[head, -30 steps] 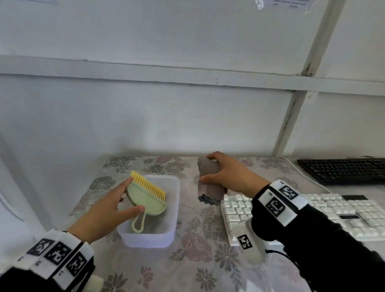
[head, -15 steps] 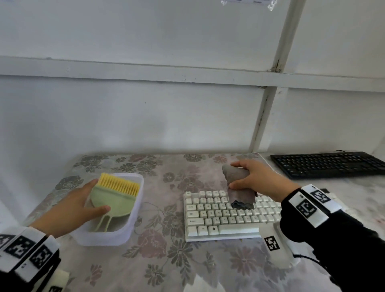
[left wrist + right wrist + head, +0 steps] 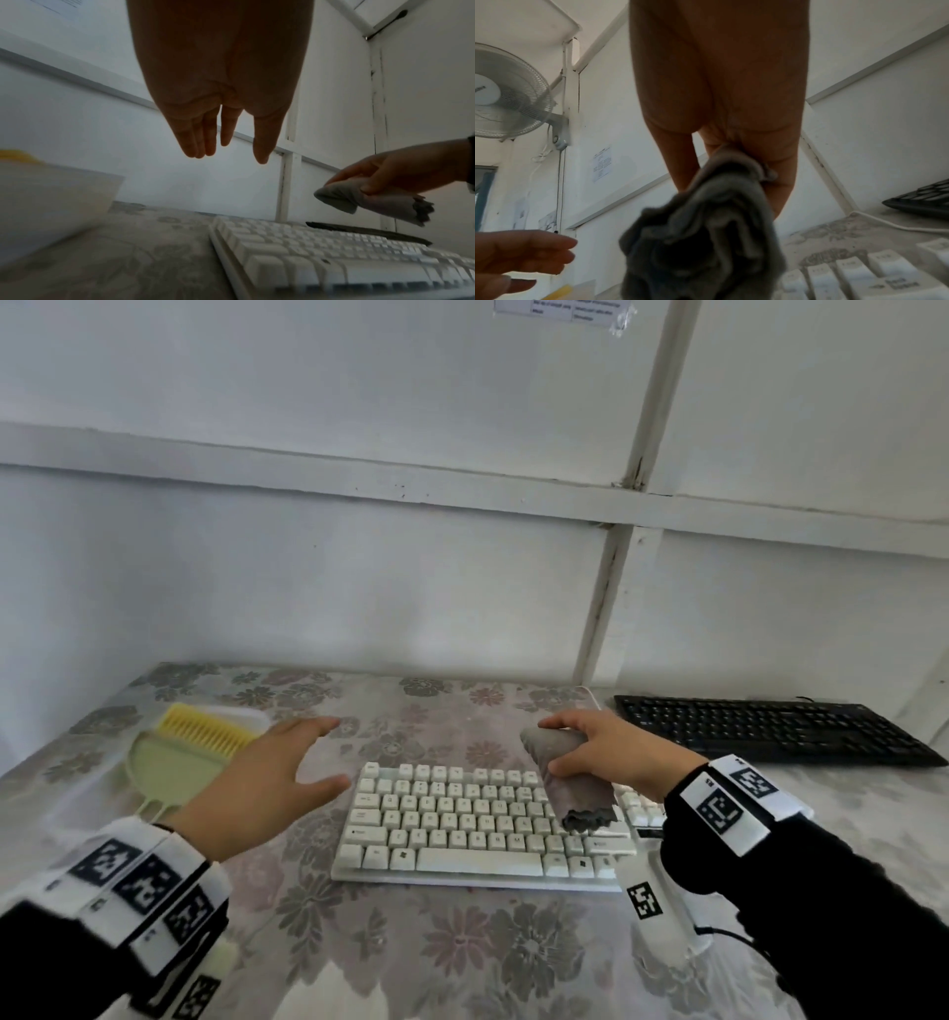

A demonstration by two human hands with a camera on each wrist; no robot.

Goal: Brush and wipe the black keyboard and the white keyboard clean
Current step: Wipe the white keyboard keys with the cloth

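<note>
The white keyboard lies mid-table, and the black keyboard sits behind it at the far right. My right hand grips a bunched grey cloth that hangs just above the white keyboard's right half; the same cloth fills the right wrist view. My left hand hovers empty with fingers spread, left of the white keyboard and above the table. The green brush with yellow bristles lies in the white tub at the far left.
A flowered tablecloth covers the table, which ends at a white wall behind. A white cable runs past the black keyboard. A wall fan hangs high up.
My left hand has let go of the brush, left it in the tub and moved right towards the white keyboard. The right hand has carried the cloth over the keys.
</note>
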